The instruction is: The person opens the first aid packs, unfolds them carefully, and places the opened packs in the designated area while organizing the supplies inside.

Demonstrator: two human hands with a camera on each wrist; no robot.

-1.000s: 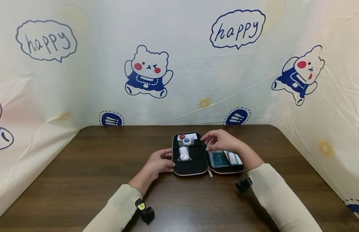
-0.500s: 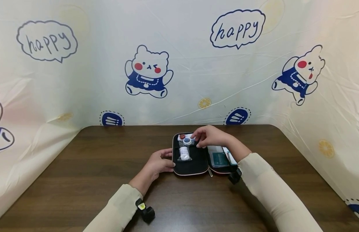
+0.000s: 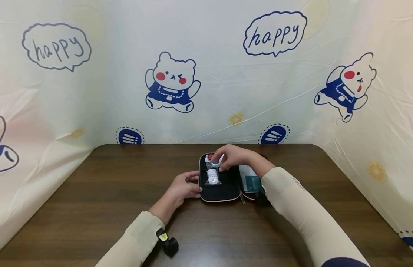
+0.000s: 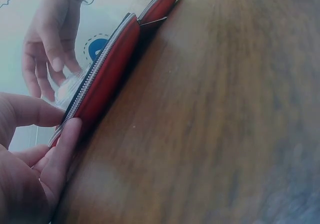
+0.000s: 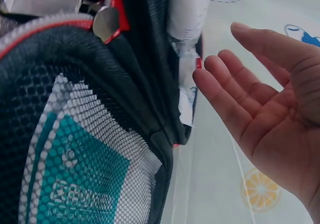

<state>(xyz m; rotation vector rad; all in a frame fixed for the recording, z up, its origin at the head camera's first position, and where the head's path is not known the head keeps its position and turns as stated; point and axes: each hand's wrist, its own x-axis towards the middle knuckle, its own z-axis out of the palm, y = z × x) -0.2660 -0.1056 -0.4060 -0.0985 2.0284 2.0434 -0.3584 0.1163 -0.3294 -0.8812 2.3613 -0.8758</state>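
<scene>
Left hand: pinches the open zip case on its right. Bagged white roll: lies between the hands. Right hand: fingers loosely parted, nothing visibly held, by a white ring; a fingertip snag could spill the roll.

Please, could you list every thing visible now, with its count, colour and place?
Wooden table: 1, brown, under the case
Zippered case: 1, red outside and black inside, lying open on the table
Wrapped roll: 1, white, in the case's left half
Ring-shaped roll: 1, white rim, beyond the wrapped roll, partly hidden
Round item: 1, red, beside the ring-shaped roll, partly hidden
Packet: at least 1, teal and white, behind mesh in the right half
Printed backdrop: 1, pale with blue drawings, behind the table
Sleeves: 2, cream, on both arms
Wrist cameras: 2, black, one per wrist
Left hand: 1, bare, pinching the case's left edge
Right hand: 1, bare, over the left half
</scene>
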